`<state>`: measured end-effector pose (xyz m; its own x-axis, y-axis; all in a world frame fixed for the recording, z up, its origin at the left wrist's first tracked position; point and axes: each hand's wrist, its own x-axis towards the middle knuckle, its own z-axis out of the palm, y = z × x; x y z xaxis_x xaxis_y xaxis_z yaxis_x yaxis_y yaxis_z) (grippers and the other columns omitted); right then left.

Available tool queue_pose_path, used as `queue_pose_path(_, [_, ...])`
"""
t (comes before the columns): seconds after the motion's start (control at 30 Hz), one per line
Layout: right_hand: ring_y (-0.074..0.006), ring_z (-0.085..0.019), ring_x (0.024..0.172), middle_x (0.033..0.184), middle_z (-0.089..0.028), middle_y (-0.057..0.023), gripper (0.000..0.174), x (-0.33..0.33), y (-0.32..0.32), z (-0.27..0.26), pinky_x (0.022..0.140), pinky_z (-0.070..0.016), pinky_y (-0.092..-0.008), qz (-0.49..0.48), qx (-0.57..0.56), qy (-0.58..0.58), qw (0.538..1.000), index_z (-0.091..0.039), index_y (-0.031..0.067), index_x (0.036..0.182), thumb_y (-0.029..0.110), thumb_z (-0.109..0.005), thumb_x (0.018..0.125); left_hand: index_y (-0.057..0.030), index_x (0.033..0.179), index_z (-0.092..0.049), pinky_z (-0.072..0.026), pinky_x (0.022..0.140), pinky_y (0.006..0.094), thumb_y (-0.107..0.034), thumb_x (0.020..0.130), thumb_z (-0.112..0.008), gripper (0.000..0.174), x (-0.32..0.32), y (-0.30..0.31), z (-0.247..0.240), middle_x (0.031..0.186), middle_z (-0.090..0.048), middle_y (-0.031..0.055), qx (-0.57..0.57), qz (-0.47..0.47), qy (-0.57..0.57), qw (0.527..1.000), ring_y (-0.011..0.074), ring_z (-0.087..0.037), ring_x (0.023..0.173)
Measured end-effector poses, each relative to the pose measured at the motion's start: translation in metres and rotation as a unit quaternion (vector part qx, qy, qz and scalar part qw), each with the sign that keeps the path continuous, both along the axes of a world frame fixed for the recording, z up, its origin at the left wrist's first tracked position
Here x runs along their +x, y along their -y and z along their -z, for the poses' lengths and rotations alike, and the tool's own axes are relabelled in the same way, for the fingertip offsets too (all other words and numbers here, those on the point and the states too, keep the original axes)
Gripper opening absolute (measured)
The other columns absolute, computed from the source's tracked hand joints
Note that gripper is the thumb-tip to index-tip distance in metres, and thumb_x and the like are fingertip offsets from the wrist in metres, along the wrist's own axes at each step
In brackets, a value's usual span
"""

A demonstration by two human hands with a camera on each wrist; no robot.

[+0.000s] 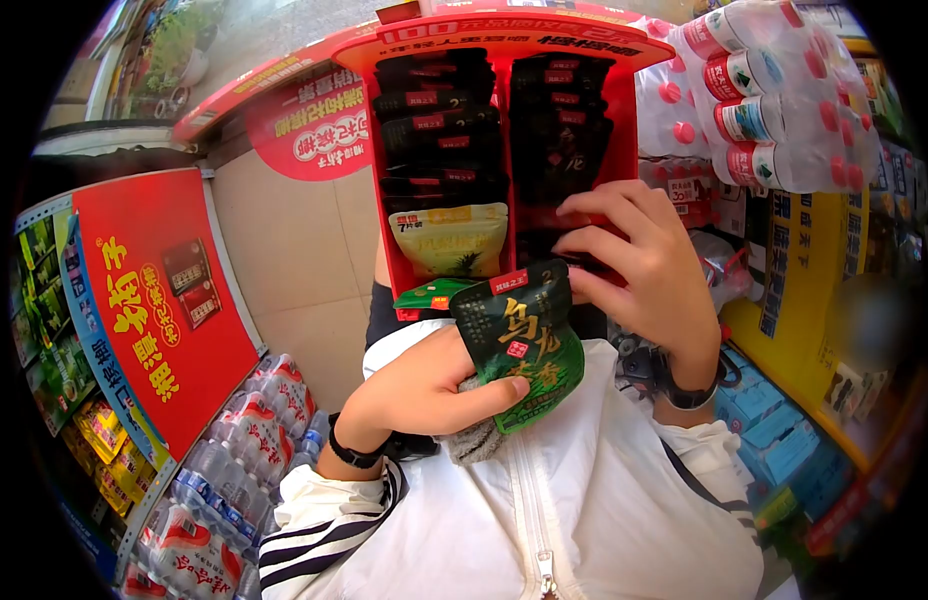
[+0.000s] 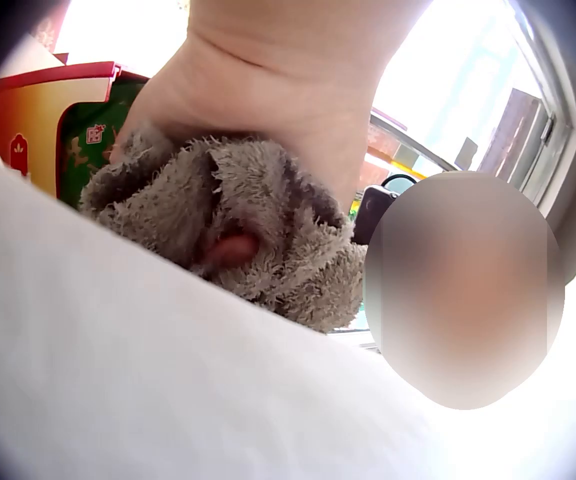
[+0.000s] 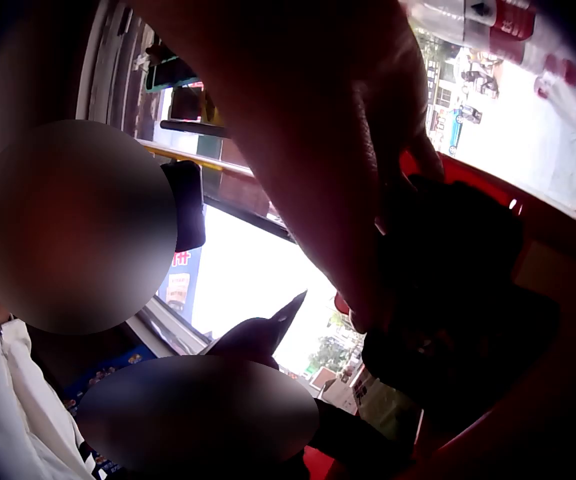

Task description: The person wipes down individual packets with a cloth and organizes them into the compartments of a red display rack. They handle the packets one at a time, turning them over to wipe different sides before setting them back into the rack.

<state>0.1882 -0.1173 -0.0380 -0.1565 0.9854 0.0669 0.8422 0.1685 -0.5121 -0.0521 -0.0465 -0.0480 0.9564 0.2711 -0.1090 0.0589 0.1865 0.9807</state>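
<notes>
My left hand (image 1: 431, 380) holds a dark green snack pouch (image 1: 519, 330) with its thumb across the front. The same hand grips a grey fluffy cloth (image 2: 233, 215), bunched in the palm; in the left wrist view a fingertip pokes out of its folds. My right hand (image 1: 639, 265) reaches into the right compartment of a red display box (image 1: 624, 140), fingers spread and lightly bent, fingertips at the dark pouches (image 1: 562, 150) there. In the right wrist view this hand overlaps dark pouches (image 3: 458, 290) in deep shadow.
The box's left column holds dark pouches (image 1: 439, 130) and a pale yellow pouch (image 1: 449, 240). A green packet (image 1: 429, 293) lies at its near edge. Shrink-wrapped bottles (image 1: 759, 95) are stacked at right, more bottle packs (image 1: 219, 490) at lower left. A red sign panel (image 1: 164, 300) stands left.
</notes>
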Motion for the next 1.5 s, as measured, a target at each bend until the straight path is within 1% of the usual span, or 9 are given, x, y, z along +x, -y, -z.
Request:
queue_pose_path(0.03, [-0.0265, -0.056, 0.107, 0.115, -0.064, -0.0050, 0.024, -0.002, 0.004, -0.003, 0.088, -0.0432, -0.0399, -0.001, 0.001, 0.001, 1.000, -0.068, 0.0075, 0.092, 0.024, -0.076, 0.077, -0.0009, 0.115, -0.059, -0.0490, 0.082, 0.0337, -0.014, 0.092, -0.059, 0.027, -0.001, 0.000, 0.002, 0.102, -0.065, 0.0122, 0.001, -0.001, 0.001, 1.000, 0.0233, -0.063, 0.091])
queue_pose_path(0.1, [-0.0286, -0.060, 0.102, 0.112, -0.065, -0.0056, 0.026, -0.005, 0.011, -0.007, 0.087, -0.0446, -0.0400, -0.042, -0.053, -0.041, 0.997, -0.068, 0.0054, 0.091, 0.015, -0.078, 0.069, -0.0022, 0.104, -0.060, -0.0480, 0.067, 0.0407, -0.020, 0.089, -0.060, 0.023, -0.004, 0.002, 0.009, 0.086, -0.062, 0.0173, 0.023, 0.118, -0.004, 0.993, 0.0351, -0.060, 0.075])
queue_pose_path(0.13, [-0.0240, -0.058, 0.103, 0.111, -0.064, -0.0041, 0.031, -0.006, 0.014, -0.005, 0.085, -0.0430, -0.0387, -0.045, -0.038, -0.048, 0.997, -0.067, 0.0079, 0.101, 0.020, -0.076, 0.073, -0.0035, 0.095, -0.059, -0.0422, 0.055, 0.0462, -0.025, 0.090, -0.060, 0.022, 0.000, 0.009, 0.011, 0.071, -0.058, 0.0182, 0.009, 0.100, 0.020, 0.995, 0.0396, -0.056, 0.063])
queue_pose_path(0.27, [-0.0241, -0.059, 0.102, 0.111, -0.064, -0.0047, 0.030, -0.007, 0.016, -0.006, 0.085, -0.0442, -0.0388, -0.036, -0.036, -0.050, 0.997, -0.067, 0.0081, 0.101, 0.017, -0.076, 0.074, -0.0052, 0.087, -0.059, -0.0366, 0.048, 0.0467, -0.029, 0.090, -0.061, 0.024, 0.001, 0.006, 0.008, 0.054, -0.052, 0.0163, 0.042, 0.155, -0.006, 0.987, 0.0396, -0.052, 0.052])
queue_pose_path(0.57, [-0.0246, -0.060, 0.102, 0.105, -0.065, -0.0052, 0.028, -0.006, 0.009, -0.001, 0.082, -0.0454, -0.0387, 0.072, -0.038, -0.031, 0.996, -0.064, 0.0083, 0.098, 0.009, -0.076, 0.072, -0.0046, 0.088, -0.059, -0.0361, 0.048, 0.0458, -0.030, 0.091, -0.060, 0.026, 0.001, 0.007, 0.010, 0.054, -0.051, 0.0165, 0.052, 0.136, -0.005, 0.989, 0.0394, -0.051, 0.051])
queue_pose_path(0.77, [-0.0352, -0.049, 0.126, 0.133, -0.056, -0.0125, 0.032, 0.001, -0.014, -0.005, 0.099, -0.0373, -0.0471, 0.112, 0.041, 0.100, 0.988, -0.066, 0.0100, 0.097, 0.016, -0.081, 0.069, -0.0044, 0.087, -0.059, -0.0350, 0.046, 0.0450, -0.030, 0.090, -0.061, 0.026, 0.001, 0.005, 0.011, 0.052, -0.049, 0.0162, 0.067, 0.136, -0.004, 0.988, 0.0382, -0.050, 0.049])
queue_pose_path(1.13, [-0.0312, -0.053, 0.114, 0.135, -0.053, -0.0106, 0.034, -0.001, -0.020, -0.007, 0.096, -0.0383, -0.0425, 0.114, 0.029, 0.125, 0.985, -0.068, 0.0123, 0.100, 0.020, -0.082, 0.070, -0.0048, 0.089, -0.059, -0.0349, 0.046, 0.0447, -0.027, 0.089, -0.061, 0.022, -0.004, 0.007, 0.014, 0.051, -0.048, 0.0157, 0.081, 0.122, 0.005, 0.989, 0.0376, -0.049, 0.048])
queue_pose_path(1.33, [-0.0221, -0.061, 0.085, 0.092, -0.066, -0.0041, 0.042, -0.001, -0.005, 0.001, 0.072, -0.0438, -0.0370, 0.013, 0.014, 0.013, 1.000, -0.063, 0.0131, 0.112, 0.009, -0.075, 0.072, -0.0051, 0.089, -0.059, -0.0360, 0.047, 0.0452, -0.028, 0.089, -0.060, 0.023, -0.003, 0.007, 0.014, 0.052, -0.049, 0.0157, 0.086, 0.112, 0.003, 0.990, 0.0381, -0.050, 0.049])
queue_pose_path(1.5, [-0.0215, -0.063, 0.084, 0.089, -0.066, -0.0034, 0.036, -0.001, 0.007, 0.000, 0.074, -0.0445, -0.0352, -0.003, -0.008, -0.013, 1.000, -0.066, 0.0117, 0.106, 0.009, -0.075, 0.072, -0.0053, 0.089, -0.059, -0.0367, 0.048, 0.0457, -0.029, 0.090, -0.059, 0.024, -0.001, 0.006, 0.015, 0.053, -0.050, 0.0157, 0.090, 0.125, 0.003, 0.988, 0.0385, -0.051, 0.051])
